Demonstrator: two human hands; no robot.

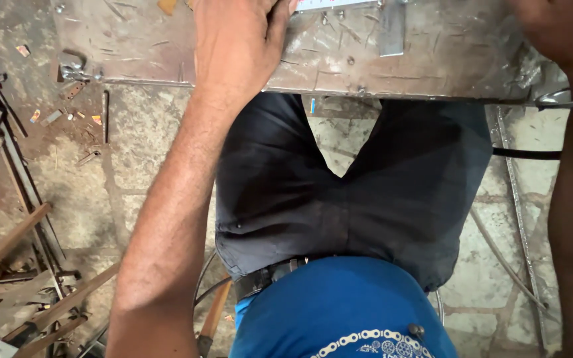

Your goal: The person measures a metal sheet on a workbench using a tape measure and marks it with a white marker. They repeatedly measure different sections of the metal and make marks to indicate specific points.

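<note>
I see two hands. Left hand [237,43] lies flat, fingers together, pressing one scratched metal sheet [339,59] at the frame's top. Right hand [565,33] rests at its right end, grip mostly cropped, can't tell. One steel rod [568,101] beside it. Rusty bars [14,245] on the stone floor [74,192], left.

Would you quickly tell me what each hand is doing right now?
Left hand: open, pressed flat on the scratched metal workbench, holding nothing.
Right hand: mostly cut off at the frame edge; cannot tell.
</note>
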